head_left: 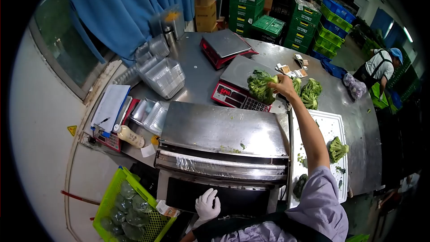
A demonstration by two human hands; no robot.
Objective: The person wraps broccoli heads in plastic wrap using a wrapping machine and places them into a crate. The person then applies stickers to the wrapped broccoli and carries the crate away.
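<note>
My right hand (284,86) grips a broccoli head (261,85) by its pale stalk, over the front right of a red digital scale (233,95) with lit red digits. The floret covers part of the keypad. Close by, more broccoli (310,93) lies on the steel table. My left hand (207,204), in a white glove, is low in front of the wrapping machine (224,127), holding nothing, its fingers loosely bent and apart. Clear film (197,163) lies along the machine's roller. A white cutting board (320,123) beneath my right arm carries another broccoli piece (337,149) and scraps.
Clear plastic trays (165,77) are stacked at the left, near a bottle (130,136) and a clipboard (109,106). A second scale (224,45) stands behind. Wrapped broccoli fills a green basket (109,192) below left. At the right, another person (378,67) bends over crates.
</note>
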